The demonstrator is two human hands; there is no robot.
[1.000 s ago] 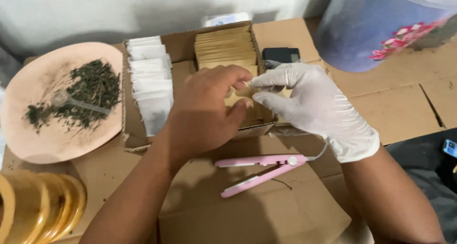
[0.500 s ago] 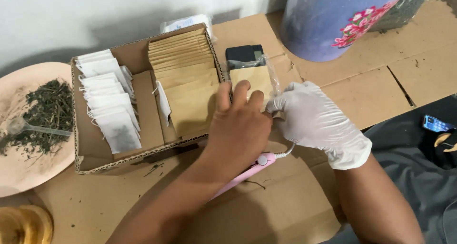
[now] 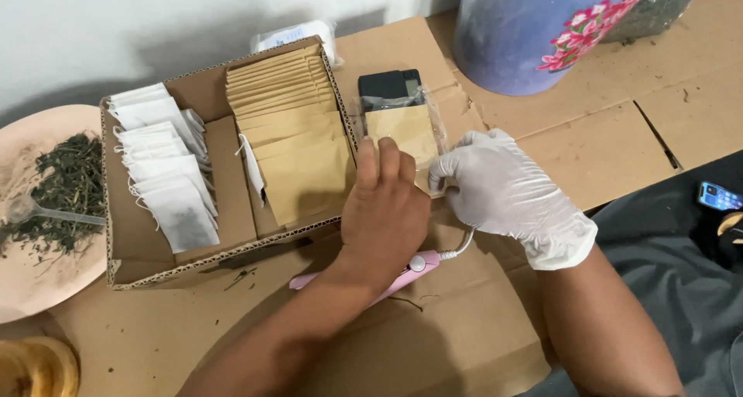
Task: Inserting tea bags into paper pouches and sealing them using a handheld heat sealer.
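Hands meet over a tan paper envelope [image 3: 402, 130] that lies in a clear sleeve on a small black scale [image 3: 391, 85], just right of the cardboard box [image 3: 159, 254]. Left hand [image 3: 385, 211], bare, rests flat with fingers narrow against the envelope's near edge. Right hand [image 3: 495, 192], in a white glove, pinches the envelope's right near corner.

Progress, as a judgement: many units are prepared. A row of white tea bags [image 3: 166, 172] fills the box's left compartment; a stack of tan envelopes [image 3: 290, 126] fills the right. Loose dried leaf [image 3: 66, 192] remains on the pink plate [image 3: 31, 285] at far left, so more filling appears outstanding.

Clearances: the box wall sits just left of the left hand. A pink sealer [image 3: 398, 277] lies partly under the left wrist on the near side. A blue bucket [image 3: 542, 33] stands far right, well apart. Open cardboard surface lies to the right.
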